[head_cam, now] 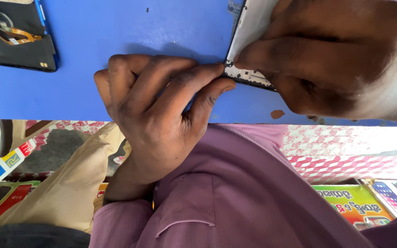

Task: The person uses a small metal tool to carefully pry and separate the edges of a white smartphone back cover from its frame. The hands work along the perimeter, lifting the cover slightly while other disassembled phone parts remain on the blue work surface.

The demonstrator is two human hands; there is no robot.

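Left hand [155,108] pinches the lower corner of the phone frame [249,43] between thumb and forefinger; right hand [331,59] clamps it flat near the blue counter's [116,32] near edge. Best to keep the pull gentle and low there. Open counter lies leftward, short of the opened phone [14,34] at the far-left corner.

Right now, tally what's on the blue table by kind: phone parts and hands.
Phone parts: 2, the opened phone at the far left and the phone frame being held.
Hands: 2, the left hand and the right hand.
Total: 4
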